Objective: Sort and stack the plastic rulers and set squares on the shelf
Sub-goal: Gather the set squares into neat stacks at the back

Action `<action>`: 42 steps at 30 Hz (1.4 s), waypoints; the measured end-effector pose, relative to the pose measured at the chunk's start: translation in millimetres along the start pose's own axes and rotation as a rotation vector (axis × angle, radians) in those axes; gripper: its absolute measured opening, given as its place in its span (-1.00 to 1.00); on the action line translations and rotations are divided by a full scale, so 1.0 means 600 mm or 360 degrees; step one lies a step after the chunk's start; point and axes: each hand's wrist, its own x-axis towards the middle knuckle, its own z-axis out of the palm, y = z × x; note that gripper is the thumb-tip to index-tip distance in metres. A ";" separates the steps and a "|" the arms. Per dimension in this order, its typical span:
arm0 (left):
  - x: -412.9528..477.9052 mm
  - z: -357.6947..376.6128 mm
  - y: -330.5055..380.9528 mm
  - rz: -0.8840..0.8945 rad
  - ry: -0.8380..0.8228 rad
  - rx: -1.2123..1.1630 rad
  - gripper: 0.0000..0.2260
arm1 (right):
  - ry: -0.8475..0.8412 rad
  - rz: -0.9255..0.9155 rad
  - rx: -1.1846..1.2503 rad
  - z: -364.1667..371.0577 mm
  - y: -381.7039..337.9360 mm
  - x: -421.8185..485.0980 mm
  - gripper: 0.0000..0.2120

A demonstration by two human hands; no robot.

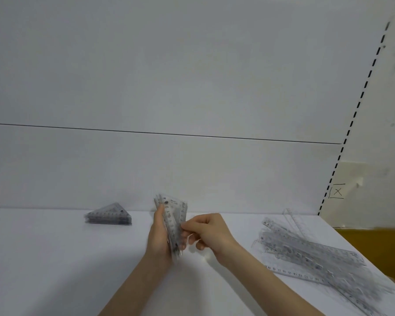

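Observation:
My left hand (159, 236) grips a bundle of clear plastic set squares (172, 213), held upright on edge above the white shelf (55, 258). My right hand (209, 232) pinches the bundle's right edge with its fingertips. A neat stack of triangular set squares (110, 215) lies flat at the shelf's back left. On the right of the shelf lies a loose pile of long clear rulers (310, 256), fanned out and running toward the front right edge.
The shelf's white back panel (169, 99) rises behind everything. A slotted upright rail (360, 99) runs up the right side. Beyond the shelf's right edge is a yellow-brown surface (374, 247).

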 end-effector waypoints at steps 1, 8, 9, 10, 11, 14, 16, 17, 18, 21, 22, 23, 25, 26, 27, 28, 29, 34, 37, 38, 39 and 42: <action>0.000 0.000 -0.001 -0.0012 0.0009 0.0009 -0.50 | 0.0072 -0.0037 -0.0099 0.003 0.000 -0.002 -0.85; -0.002 0.001 0.000 0.0016 0.0121 0.0098 -0.48 | 0.0299 -0.0309 -0.0492 0.017 0.003 -0.001 -0.87; -0.001 0.000 0.000 0.0026 0.0135 0.0112 -0.47 | 0.0325 -0.0343 -0.0543 0.018 0.005 0.000 -0.87; -0.001 0.001 0.000 0.0038 0.0139 0.0128 -0.47 | 0.0326 -0.0374 -0.0572 0.019 0.008 0.003 -0.87; -0.001 0.000 -0.001 0.0053 0.0139 0.0152 -0.47 | 0.0307 -0.0391 -0.0587 0.020 0.011 0.003 -0.85; 0.002 -0.004 -0.001 0.0097 0.0156 0.0150 -0.48 | 0.0256 -0.0426 -0.0576 0.007 0.011 0.013 -0.77; 0.002 -0.006 0.001 0.0117 0.0178 0.0132 -0.48 | 0.0391 -0.0470 -0.0575 -0.025 0.012 0.038 -0.74; 0.003 -0.007 0.002 0.0113 0.0195 0.0115 -0.49 | 0.0482 -0.0479 -0.0629 -0.046 0.014 0.053 -0.77; 0.003 -0.008 0.004 0.0109 0.0215 0.0095 -0.49 | 0.0545 -0.0464 -0.0765 -0.069 0.020 0.068 -0.83; 0.008 -0.013 0.008 0.0117 0.0264 0.0049 -0.49 | 0.0306 -0.0238 -0.1388 -0.112 0.054 0.105 -0.79; 0.010 -0.014 0.010 0.0123 0.0276 0.0040 -0.49 | 0.0175 -0.0181 -0.1566 -0.116 0.065 0.113 -0.73; 0.012 -0.015 0.010 0.0129 0.0285 0.0034 -0.49 | 0.0087 -0.0183 -0.1694 -0.114 0.073 0.120 -0.67; 0.014 -0.015 0.011 0.0134 0.0299 0.0025 -0.48 | 0.0066 -0.0208 -0.1679 -0.108 0.076 0.127 -0.70; 0.015 -0.015 0.010 0.0136 0.0305 0.0026 -0.48 | 0.0097 -0.0204 -0.1611 -0.106 0.076 0.130 -0.75; 0.015 -0.015 0.010 0.0138 0.0310 0.0030 -0.48 | 0.0125 -0.0177 -0.1547 -0.104 0.076 0.133 -0.71; 0.015 -0.014 0.009 0.0139 0.0311 0.0037 -0.48 | 0.0150 -0.0134 -0.1494 -0.102 0.076 0.136 -0.68; 0.015 -0.014 0.009 0.0137 0.0310 0.0043 -0.48 | 0.0151 -0.0099 -0.1443 -0.100 0.076 0.139 -0.70; 0.014 -0.015 0.011 0.0133 0.0326 0.0033 -0.48 | 0.0016 0.0160 -0.1573 -0.084 0.057 0.147 -0.82; 0.014 -0.016 0.012 0.0131 0.0343 0.0040 -0.48 | -0.0053 0.0232 -0.1616 -0.083 0.041 0.146 -0.76; 0.014 -0.016 0.012 0.0130 0.0345 0.0039 -0.48 | -0.0058 0.0239 -0.1587 -0.084 0.037 0.145 -0.78; 0.014 -0.016 0.013 0.0129 0.0345 0.0039 -0.49 | -0.0047 0.0239 -0.1513 -0.086 0.035 0.143 -0.80; 0.014 -0.016 0.013 0.0135 0.0338 0.0045 -0.49 | -0.0003 0.0175 -0.1140 -0.099 0.034 0.133 -0.79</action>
